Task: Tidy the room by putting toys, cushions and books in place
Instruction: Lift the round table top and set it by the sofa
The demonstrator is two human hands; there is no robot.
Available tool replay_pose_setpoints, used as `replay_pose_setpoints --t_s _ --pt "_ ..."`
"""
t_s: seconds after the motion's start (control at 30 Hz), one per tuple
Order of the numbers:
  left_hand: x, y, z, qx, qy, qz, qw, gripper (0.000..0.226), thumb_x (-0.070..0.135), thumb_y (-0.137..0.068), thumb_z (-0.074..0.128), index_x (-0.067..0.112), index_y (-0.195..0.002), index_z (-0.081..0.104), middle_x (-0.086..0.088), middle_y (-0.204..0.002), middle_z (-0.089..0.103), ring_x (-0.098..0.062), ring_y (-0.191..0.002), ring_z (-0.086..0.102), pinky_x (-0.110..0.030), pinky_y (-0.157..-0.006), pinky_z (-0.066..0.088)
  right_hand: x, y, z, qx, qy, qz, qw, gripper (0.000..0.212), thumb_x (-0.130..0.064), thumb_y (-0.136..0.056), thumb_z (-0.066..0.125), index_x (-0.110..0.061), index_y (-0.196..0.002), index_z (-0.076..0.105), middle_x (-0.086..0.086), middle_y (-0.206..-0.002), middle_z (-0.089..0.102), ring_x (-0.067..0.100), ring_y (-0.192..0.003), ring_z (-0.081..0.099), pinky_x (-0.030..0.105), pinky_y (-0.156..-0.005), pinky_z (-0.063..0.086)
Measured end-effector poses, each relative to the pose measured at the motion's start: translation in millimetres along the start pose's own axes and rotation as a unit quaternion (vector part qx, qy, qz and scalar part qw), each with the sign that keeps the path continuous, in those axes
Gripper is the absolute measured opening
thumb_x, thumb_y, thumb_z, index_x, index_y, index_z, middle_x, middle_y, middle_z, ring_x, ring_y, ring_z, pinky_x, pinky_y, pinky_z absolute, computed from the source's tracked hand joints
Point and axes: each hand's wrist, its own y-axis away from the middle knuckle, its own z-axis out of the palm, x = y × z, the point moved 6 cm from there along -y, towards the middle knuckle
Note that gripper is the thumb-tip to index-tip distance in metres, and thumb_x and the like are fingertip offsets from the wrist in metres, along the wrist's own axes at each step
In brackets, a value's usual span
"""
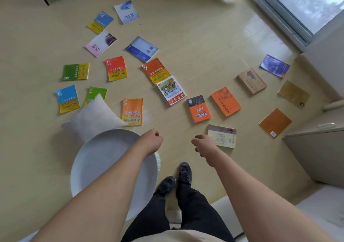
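Evidently little done: some twenty books [132, 111] lie scattered face-up across the floor [201, 42], a white cushion [95, 118] beside the round white tabletop [104, 159], left hand [150, 142] and right hand [204, 146] loosely curled, fingers empty.

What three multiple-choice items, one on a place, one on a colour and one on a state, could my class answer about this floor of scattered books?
1. Where does the white cushion lie?
A. on the round white table
B. on the floor, over part of the green book marked 7
C. by the window

2. What colour is the top of the book marked 11?
A. red
B. purple
C. black

3. What do the hands hold?
A. a book each
B. the cushion
C. nothing

Key: 1 B, the cushion's corner hides part of that book; 2 A, red above yellow; 3 C, the left hand and right hand are loosely curled above the floor.
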Motion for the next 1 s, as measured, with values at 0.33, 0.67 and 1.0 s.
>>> replay_pose_setpoints --t_s 0.33,0.67,1.0 --pt "-9.8 17.8 29.7 -0.050 -0.062 0.061 0.995 0.032 0.028 -0.094 0.042 0.017 -0.122 0.053 -0.002 -0.120 0.058 -0.024 -0.105 0.056 -0.033 -0.086 0.046 67.5 27.3 35.1 0.008 -0.038 0.067 0.997 0.021 -0.011 -0.092 0.048 -0.005 -0.111 0.056 0.005 -0.087 0.047 0.016 -0.068 0.044 0.023 -0.052 0.029" --pt "-139.5 52.7 -7.2 -0.061 -0.077 0.121 0.988 0.027 0.028 -0.095 0.044 0.013 -0.115 0.056 -0.007 -0.112 0.062 -0.026 -0.101 0.058 -0.035 -0.083 0.047 88.1 86.6 167.3 0.069 -0.117 0.042 0.990 0.030 -0.026 -0.081 0.055 -0.020 -0.111 0.060 0.003 -0.095 0.056 0.022 -0.083 0.051 0.036 -0.073 0.048" --pt "-244.5 84.8 -29.4 -0.095 -0.205 0.095 0.969 0.014 0.022 -0.090 0.043 0.015 -0.078 0.047 -0.009 -0.090 0.061 -0.024 -0.077 0.051 -0.031 -0.062 0.035 147.9 160.9 309.4 0.007 -0.249 0.134 0.959 0.023 -0.020 -0.098 0.044 -0.013 -0.119 0.047 0.005 -0.095 0.049 0.020 -0.079 0.045 0.031 -0.071 0.039"
